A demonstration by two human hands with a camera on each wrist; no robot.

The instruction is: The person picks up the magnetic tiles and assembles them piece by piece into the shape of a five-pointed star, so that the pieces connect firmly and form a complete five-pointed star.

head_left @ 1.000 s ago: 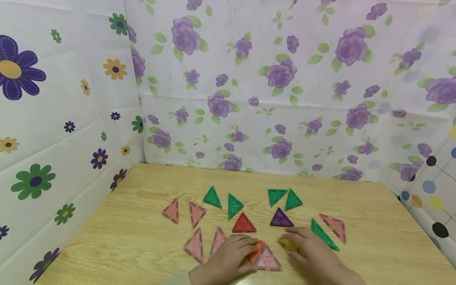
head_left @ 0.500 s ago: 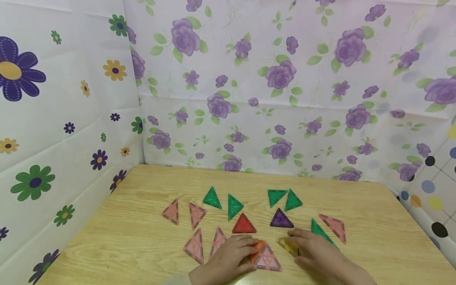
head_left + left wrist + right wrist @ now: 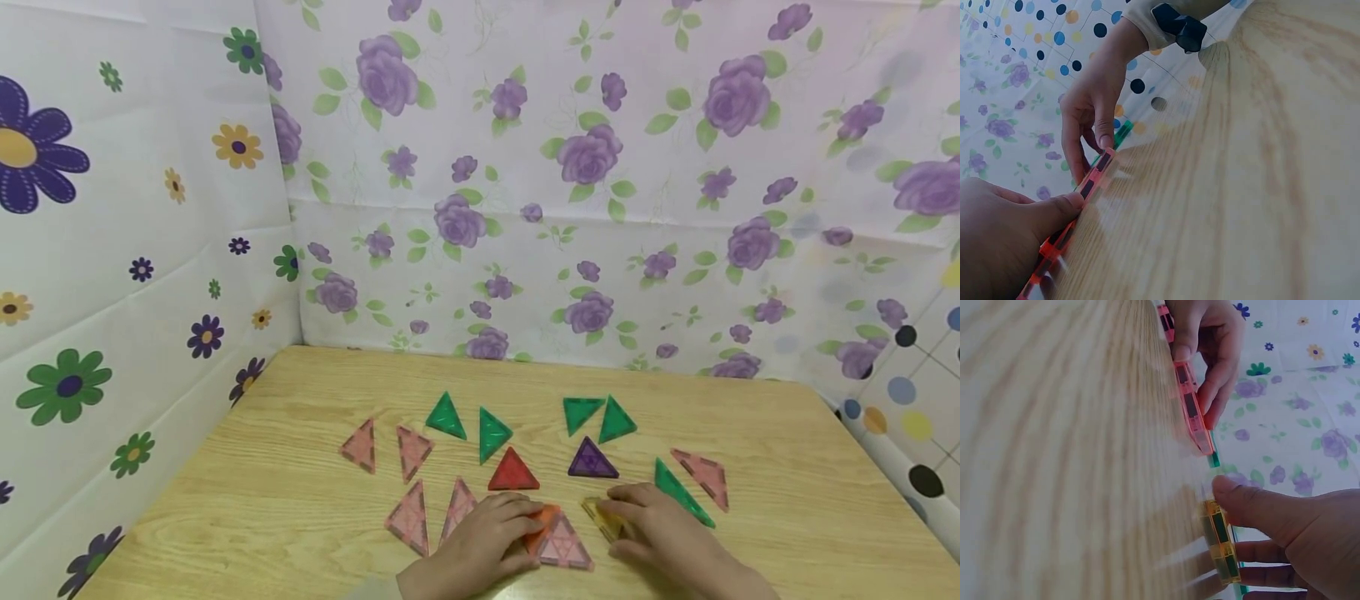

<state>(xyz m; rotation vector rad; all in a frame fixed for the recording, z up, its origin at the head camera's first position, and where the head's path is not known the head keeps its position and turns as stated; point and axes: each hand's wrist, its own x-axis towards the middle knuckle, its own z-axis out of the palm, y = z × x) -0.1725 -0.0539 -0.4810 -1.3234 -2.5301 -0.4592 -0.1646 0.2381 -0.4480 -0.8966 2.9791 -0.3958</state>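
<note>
My left hand (image 3: 480, 542) holds an orange triangular magnetic tile (image 3: 546, 518), fingertips over it and thumb at its near side. A pink triangular tile (image 3: 566, 546) lies along the orange one's right edge. To the right, my right hand (image 3: 667, 529) grips a yellow magnetic tile (image 3: 602, 518) between thumb and fingers; the palm hides part of it. A small gap separates yellow from orange and pink. In the right wrist view the thumb presses one end of the yellow tile (image 3: 1224, 544), low over the wood. The left wrist view shows the left thumb against the tile edges.
Beyond the hands lie a red triangle (image 3: 513, 471) and a purple triangle (image 3: 592, 460). Several green tiles (image 3: 447, 418) and pink tiles (image 3: 411, 517) are spread on the wooden table (image 3: 262, 500). A long green triangle (image 3: 682, 493) sits just past the right hand.
My right hand has shifted slightly right, and its fingers uncover more of the yellow tile, which has turned a little. The left hand and the other tiles stay put.
</note>
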